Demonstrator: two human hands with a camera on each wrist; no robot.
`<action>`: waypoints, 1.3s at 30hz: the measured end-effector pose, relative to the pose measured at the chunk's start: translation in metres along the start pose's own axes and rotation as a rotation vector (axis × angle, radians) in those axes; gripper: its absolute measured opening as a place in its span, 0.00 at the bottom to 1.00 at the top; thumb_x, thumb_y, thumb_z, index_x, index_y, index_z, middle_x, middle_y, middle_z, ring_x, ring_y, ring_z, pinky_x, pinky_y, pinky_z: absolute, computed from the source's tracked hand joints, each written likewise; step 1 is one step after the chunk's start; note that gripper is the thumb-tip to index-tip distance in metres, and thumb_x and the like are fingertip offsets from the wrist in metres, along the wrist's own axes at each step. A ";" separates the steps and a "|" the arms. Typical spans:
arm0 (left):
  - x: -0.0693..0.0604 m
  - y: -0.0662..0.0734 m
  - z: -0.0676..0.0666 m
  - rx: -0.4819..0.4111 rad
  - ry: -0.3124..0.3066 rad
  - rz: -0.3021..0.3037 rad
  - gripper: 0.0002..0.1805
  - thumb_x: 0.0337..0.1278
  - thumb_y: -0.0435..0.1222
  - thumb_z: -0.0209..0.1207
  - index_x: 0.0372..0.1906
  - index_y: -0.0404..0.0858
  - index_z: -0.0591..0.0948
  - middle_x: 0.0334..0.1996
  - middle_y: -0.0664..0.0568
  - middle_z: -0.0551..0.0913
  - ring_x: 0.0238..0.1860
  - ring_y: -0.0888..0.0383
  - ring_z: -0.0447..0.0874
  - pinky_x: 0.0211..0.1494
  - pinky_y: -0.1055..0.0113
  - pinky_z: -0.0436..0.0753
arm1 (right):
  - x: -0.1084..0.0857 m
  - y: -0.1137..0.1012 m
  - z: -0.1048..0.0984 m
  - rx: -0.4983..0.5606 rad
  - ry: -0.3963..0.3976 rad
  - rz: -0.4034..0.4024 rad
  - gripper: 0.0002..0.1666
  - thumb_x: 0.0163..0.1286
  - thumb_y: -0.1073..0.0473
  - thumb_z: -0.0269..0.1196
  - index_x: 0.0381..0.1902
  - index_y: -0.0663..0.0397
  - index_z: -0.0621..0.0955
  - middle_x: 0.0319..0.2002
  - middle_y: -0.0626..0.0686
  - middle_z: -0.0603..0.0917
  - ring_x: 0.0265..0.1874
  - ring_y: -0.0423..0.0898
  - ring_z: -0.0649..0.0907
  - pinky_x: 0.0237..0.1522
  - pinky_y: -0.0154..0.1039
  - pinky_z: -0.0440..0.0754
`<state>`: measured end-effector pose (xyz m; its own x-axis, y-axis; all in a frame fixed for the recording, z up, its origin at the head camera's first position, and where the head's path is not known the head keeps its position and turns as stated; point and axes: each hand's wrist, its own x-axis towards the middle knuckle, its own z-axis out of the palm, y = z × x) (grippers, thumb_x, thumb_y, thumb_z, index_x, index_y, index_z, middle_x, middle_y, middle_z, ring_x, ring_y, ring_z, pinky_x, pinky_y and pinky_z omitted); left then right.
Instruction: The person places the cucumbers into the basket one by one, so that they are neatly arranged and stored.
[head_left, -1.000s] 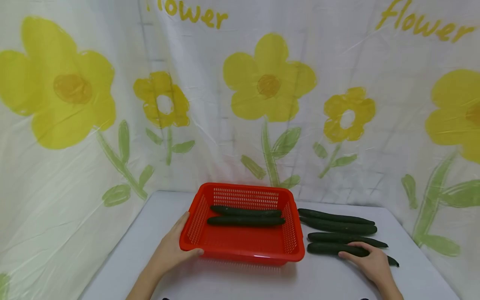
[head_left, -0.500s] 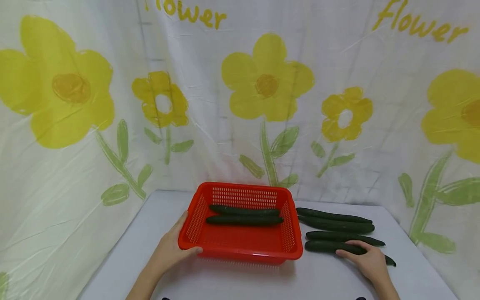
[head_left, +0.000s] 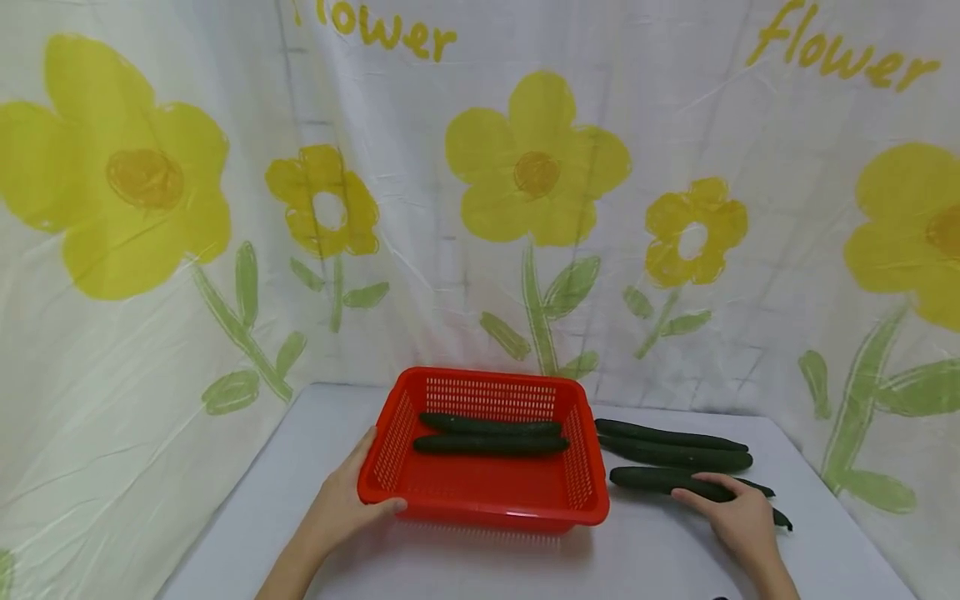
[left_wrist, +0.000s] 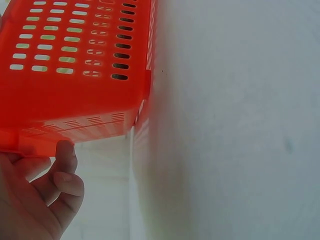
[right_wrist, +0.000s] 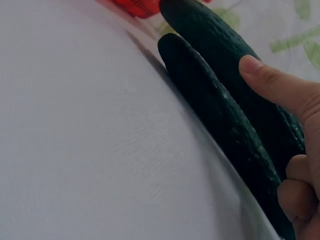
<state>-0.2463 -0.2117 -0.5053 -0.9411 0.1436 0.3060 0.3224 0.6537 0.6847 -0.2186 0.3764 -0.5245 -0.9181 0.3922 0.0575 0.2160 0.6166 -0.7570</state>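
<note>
A red plastic basket (head_left: pixel 480 508) with slotted walls holds two dark green cucumbers (head_left: pixel 491 445) lying side by side. My left hand (head_left: pixel 341 504) grips its left rim near the front corner; in the left wrist view its fingers (left_wrist: pixel 67 185) curl below the rim. To the right of the basket, my right hand (head_left: pixel 738 517) holds a cucumber (head_left: pixel 652 480) between thumb and fingers. This cucumber is slightly raised and partly hides another one (head_left: pixel 761 488) behind it. In the right wrist view, the thumb (right_wrist: pixel 270 80) presses the held cucumber's side, above the cucumber (right_wrist: pixel 220 115) on the table.
Two more cucumbers (head_left: pixel 675 454) lie together at the back right, beside the basket. Everything stands on a white table (head_left: pixel 525 575). A white curtain (head_left: pixel 420 292) with painted yellow flowers hangs behind the table.
My right hand has lifted the front cucumber a little and moved it back, so it now covers most of the one behind. My left hand stays on the basket.
</note>
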 end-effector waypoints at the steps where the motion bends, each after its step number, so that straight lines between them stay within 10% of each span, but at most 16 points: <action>1: -0.001 0.000 0.000 0.000 -0.003 0.001 0.66 0.45 0.58 0.79 0.85 0.40 0.58 0.79 0.41 0.69 0.69 0.40 0.77 0.64 0.38 0.80 | 0.000 -0.002 -0.001 0.004 0.007 0.008 0.48 0.53 0.31 0.81 0.60 0.59 0.87 0.66 0.71 0.80 0.68 0.70 0.75 0.64 0.65 0.73; 8: -0.009 -0.001 -0.005 0.034 0.003 -0.013 0.66 0.44 0.57 0.80 0.85 0.38 0.59 0.78 0.38 0.69 0.68 0.38 0.78 0.64 0.37 0.80 | 0.004 -0.017 -0.001 0.069 0.016 0.077 0.50 0.55 0.30 0.79 0.64 0.58 0.84 0.73 0.69 0.74 0.73 0.69 0.68 0.63 0.63 0.73; 15: -0.005 -0.004 -0.003 0.021 0.023 0.021 0.65 0.44 0.56 0.80 0.85 0.40 0.59 0.78 0.39 0.70 0.67 0.39 0.79 0.63 0.37 0.80 | 0.014 -0.043 -0.008 0.062 0.098 0.026 0.47 0.56 0.30 0.79 0.62 0.57 0.86 0.70 0.69 0.77 0.69 0.66 0.73 0.41 0.42 0.77; 25: -0.001 -0.003 0.003 -0.014 0.012 0.013 0.65 0.44 0.55 0.80 0.86 0.42 0.58 0.78 0.40 0.69 0.68 0.40 0.78 0.63 0.38 0.80 | 0.028 -0.088 0.003 0.155 0.141 -0.010 0.48 0.54 0.31 0.81 0.61 0.59 0.86 0.70 0.66 0.78 0.71 0.64 0.73 0.66 0.62 0.73; 34: 0.000 -0.002 0.003 -0.015 0.005 -0.007 0.65 0.45 0.56 0.80 0.86 0.43 0.57 0.79 0.41 0.69 0.68 0.40 0.78 0.64 0.38 0.79 | 0.038 -0.132 0.022 0.236 0.106 -0.055 0.46 0.53 0.32 0.82 0.60 0.57 0.88 0.67 0.63 0.80 0.59 0.54 0.77 0.39 0.37 0.76; 39: 0.001 -0.002 0.001 -0.015 -0.004 -0.018 0.65 0.45 0.57 0.79 0.86 0.42 0.57 0.79 0.41 0.68 0.69 0.40 0.77 0.65 0.38 0.79 | 0.042 -0.151 0.035 0.275 0.074 -0.084 0.45 0.53 0.32 0.81 0.59 0.59 0.88 0.68 0.63 0.80 0.62 0.57 0.78 0.40 0.37 0.77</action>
<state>-0.2476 -0.2120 -0.5069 -0.9471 0.1351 0.2913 0.3072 0.6447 0.6999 -0.3018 0.2757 -0.4306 -0.8999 0.4027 0.1676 0.0323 0.4447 -0.8951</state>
